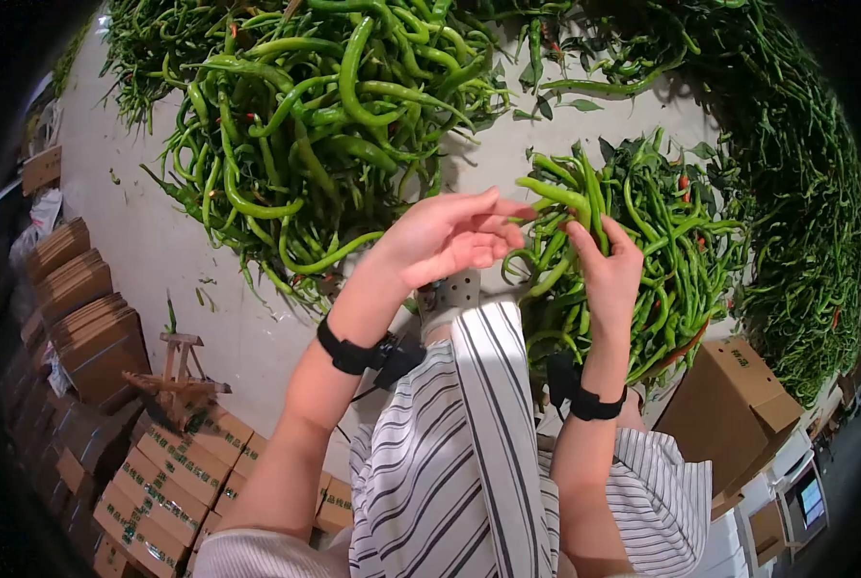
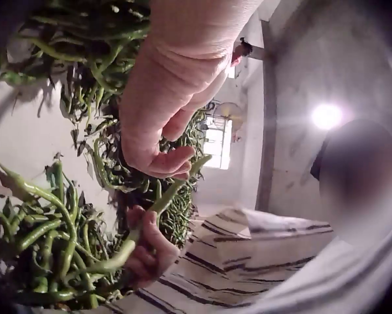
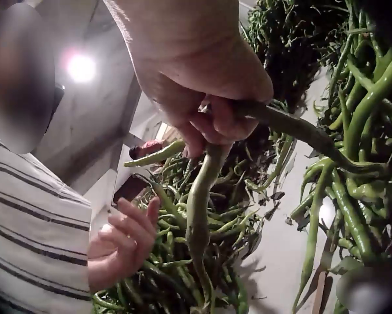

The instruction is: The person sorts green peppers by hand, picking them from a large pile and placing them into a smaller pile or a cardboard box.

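Note:
My right hand (image 1: 609, 270) pinches a few long green chili peppers (image 1: 572, 198) between thumb and fingers, over the smaller pile of chilies (image 1: 676, 226). From the right wrist view, one held chili (image 3: 199, 203) hangs down and another (image 3: 300, 131) points sideways. My left hand (image 1: 457, 236) hovers to the left of them with nothing in it, its fingers loosely bent. In the left wrist view its fingertips come close to the tip of a held chili (image 2: 176, 186). A large heap of green chilies (image 1: 305, 144) lies beyond my left hand.
More chilies (image 1: 796, 193) are banked along the right, with loose leaves (image 1: 584, 104) on the pale floor. An upright cardboard box (image 1: 724, 395) stands at lower right. Flattened cartons (image 1: 93, 337), a small wooden stool (image 1: 180, 371) and taped boxes (image 1: 170, 486) are on the left.

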### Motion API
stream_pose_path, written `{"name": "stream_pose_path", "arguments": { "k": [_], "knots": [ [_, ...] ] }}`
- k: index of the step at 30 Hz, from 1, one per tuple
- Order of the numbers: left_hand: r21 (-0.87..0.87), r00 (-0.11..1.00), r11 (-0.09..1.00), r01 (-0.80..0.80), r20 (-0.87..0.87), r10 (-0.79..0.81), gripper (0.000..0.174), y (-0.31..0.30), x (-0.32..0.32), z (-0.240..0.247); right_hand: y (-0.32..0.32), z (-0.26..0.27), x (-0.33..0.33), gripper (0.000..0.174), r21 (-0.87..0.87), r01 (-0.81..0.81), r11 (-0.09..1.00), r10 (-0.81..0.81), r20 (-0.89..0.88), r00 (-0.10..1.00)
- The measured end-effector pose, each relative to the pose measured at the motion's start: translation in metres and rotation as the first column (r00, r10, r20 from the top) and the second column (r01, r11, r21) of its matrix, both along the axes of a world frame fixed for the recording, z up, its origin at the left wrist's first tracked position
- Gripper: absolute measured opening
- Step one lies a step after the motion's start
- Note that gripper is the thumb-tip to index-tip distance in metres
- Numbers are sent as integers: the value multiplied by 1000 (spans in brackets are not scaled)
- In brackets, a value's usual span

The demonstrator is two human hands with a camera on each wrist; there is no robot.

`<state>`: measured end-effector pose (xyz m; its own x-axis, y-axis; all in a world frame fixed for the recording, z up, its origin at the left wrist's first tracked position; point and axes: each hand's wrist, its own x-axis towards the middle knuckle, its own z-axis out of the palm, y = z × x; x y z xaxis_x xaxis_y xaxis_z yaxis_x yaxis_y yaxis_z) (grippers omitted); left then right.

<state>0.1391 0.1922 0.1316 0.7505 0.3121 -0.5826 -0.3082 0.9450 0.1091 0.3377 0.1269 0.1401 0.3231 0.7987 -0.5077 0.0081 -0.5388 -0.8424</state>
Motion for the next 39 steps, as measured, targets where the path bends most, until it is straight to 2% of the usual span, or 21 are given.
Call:
{"name": "stream_pose_path", "arguments": {
  "k": [1, 2, 5, 6, 8, 9, 10, 12, 14, 16, 18, 20, 21, 24, 28, 31, 33, 36, 37, 38, 39],
  "knots": [
    [86, 1000, 996, -8, -11, 9, 42, -4, -6, -2, -3, -1, 3, 21, -19, 19, 1000, -20, -14, 1000],
    [141, 996, 990, 15, -93, -2, 39, -9, -12, -3, -7, 0, 6, 20, -38, 37, 999, -38, -29, 999],
    [297, 929, 949, 108, -370, 10, 29, -19, -25, 6, -17, 19, 23, 25, -135, -66, 989, 87, 157, 984],
    [368, 855, 919, 144, -514, 72, 26, -26, -28, 4, -22, 25, 30, 26, -168, -97, 981, 130, 203, 970],
    [549, 694, 815, 186, -661, 287, 23, -30, -35, 5, -45, 24, 54, 30, -159, -77, 984, 129, 352, 927],
    [633, 599, 750, 191, -680, 422, 21, -29, -37, 5, -48, 30, 60, 31, -131, -43, 990, 98, 447, 889],
    [734, 448, 612, 294, -672, 590, 19, -23, -38, 5, -50, 36, 66, 32, -102, -8, 995, 62, 540, 839],
    [798, 182, 432, 420, -541, 821, 19, 2, -34, 13, -56, 34, 76, 28, -46, 158, 986, -126, 401, 907],
    [830, 66, 379, 409, -441, 895, 22, 30, -26, 18, -46, 40, 66, 23, -24, 204, 979, -189, 288, 939],
    [710, -10, 351, 610, -436, 900, 21, 50, -26, 15, -26, 57, 45, 19, -54, 180, 982, -166, 197, 966],
    [642, -52, 352, 680, -437, 898, 19, 61, -30, 11, -16, 58, 29, 18, 0, 131, 991, -130, 146, 981],
    [634, -74, 384, 671, -459, 885, 22, 62, -35, 15, -7, 68, 15, 17, -32, 113, 993, -111, 76, 991],
    [629, -83, 400, 667, -470, 879, 23, 62, -36, 17, -6, 63, 12, 16, 23, 64, 998, -66, 112, 992],
    [533, -104, 363, 764, -454, 885, 25, 67, -31, 17, -2, 61, 2, 16, 20, 15, 1000, -16, 72, 997],
    [514, -135, 546, 662, -635, 761, 25, 77, -33, 38, 0, 65, -5, 17, 28, 17, 999, -18, 34, 999],
    [575, -111, 605, 551, -668, 736, 24, 62, -45, 54, 2, 73, -6, 18, -58, 21, 998, -26, -74, 997],
    [587, -87, 621, 519, -687, 721, 21, 48, -55, 57, 3, 67, -10, 22, 18, -15, 1000, 16, -80, 997],
    [702, 164, 598, 387, -690, 705, 16, 26, -68, 56, 6, 58, -21, 25, 83, -64, 994, 79, -192, 978],
    [679, 150, 518, 521, -670, 727, 15, 19, -69, 58, 8, 56, -25, 26, 99, -80, 992, 102, -243, 965],
    [642, 138, 484, 594, -675, 725, 15, 13, -69, 63, 12, 54, -30, 26, 120, -95, 988, 127, -292, 948],
    [621, 135, 510, 595, -703, 699, 15, 5, -65, 69, 18, 52, -36, 26, 72, -83, 994, 105, -403, 909]
  ]
}}
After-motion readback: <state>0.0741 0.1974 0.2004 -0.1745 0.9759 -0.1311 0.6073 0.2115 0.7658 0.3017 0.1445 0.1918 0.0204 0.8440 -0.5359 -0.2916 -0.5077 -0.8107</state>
